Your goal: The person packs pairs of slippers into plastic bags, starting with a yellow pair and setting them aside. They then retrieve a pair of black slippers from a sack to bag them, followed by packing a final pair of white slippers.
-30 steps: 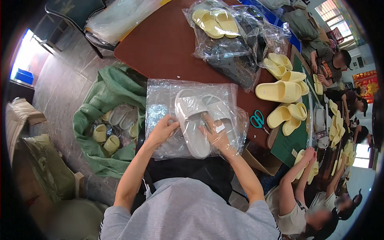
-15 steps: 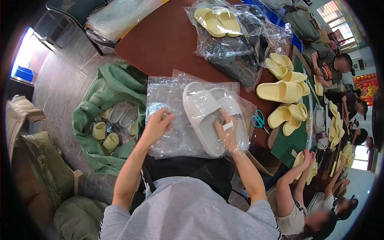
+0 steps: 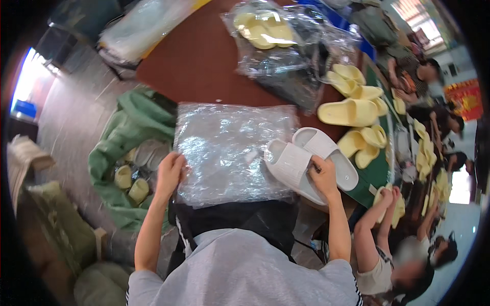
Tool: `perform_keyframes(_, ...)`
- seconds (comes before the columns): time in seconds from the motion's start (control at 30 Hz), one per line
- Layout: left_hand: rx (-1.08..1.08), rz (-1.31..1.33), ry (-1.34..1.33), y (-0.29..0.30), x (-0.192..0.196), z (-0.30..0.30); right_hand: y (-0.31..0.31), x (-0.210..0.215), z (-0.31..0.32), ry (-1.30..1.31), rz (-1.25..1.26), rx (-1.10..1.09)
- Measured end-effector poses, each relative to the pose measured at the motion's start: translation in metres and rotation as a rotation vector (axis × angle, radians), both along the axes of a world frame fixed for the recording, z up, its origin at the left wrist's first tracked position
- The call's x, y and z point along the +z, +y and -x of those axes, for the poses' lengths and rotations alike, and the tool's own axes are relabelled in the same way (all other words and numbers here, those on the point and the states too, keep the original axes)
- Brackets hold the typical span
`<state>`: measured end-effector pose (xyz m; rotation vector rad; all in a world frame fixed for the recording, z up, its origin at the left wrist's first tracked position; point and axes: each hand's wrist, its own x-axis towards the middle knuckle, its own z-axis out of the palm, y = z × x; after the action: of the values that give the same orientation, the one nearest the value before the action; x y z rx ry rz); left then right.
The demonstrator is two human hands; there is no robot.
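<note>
Blue box [image 3: 24,108] far left; red poster [image 3: 463,100] far right

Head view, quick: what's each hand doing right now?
Left hand: at the clear plastic's left edge; pinching or just touching, cannot tell.
Right hand: closed, holding the pale grey slippers.

1. Plastic bags [image 3: 224,153] lie at the near edge of the worktop [image 3: 178,71], before the person.
2. The left hand [image 3: 171,176] is at the bags' left edge.
3. The right hand [image 3: 324,176] is at a pair of slippers [image 3: 291,166], which overlaps the bags' right edge.
4. Bagged slippers [image 3: 263,30] lie beyond the bags, toward the far side.
5. Loose slippers [image 3: 347,112] lie farther right, behind the pair.
6. A sack [image 3: 104,163] stands left of the worktop, with more slippers [image 3: 138,189] inside.
7. Other people [image 3: 408,265] are at the far right.
</note>
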<state>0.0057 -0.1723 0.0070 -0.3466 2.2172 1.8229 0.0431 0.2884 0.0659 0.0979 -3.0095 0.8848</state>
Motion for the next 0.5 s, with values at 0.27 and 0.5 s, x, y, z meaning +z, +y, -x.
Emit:
perform_keyframes(0.27,0.014,0.264,0.162,0.012,-0.002,-0.010,0.093,0.011,-0.028,0.219,0.111,-0.743)
perform_keyframes(0.5,0.035,0.532,0.331,0.011,-0.008,-0.014,0.162,-0.012,0.005,0.290,-0.113,-0.843)
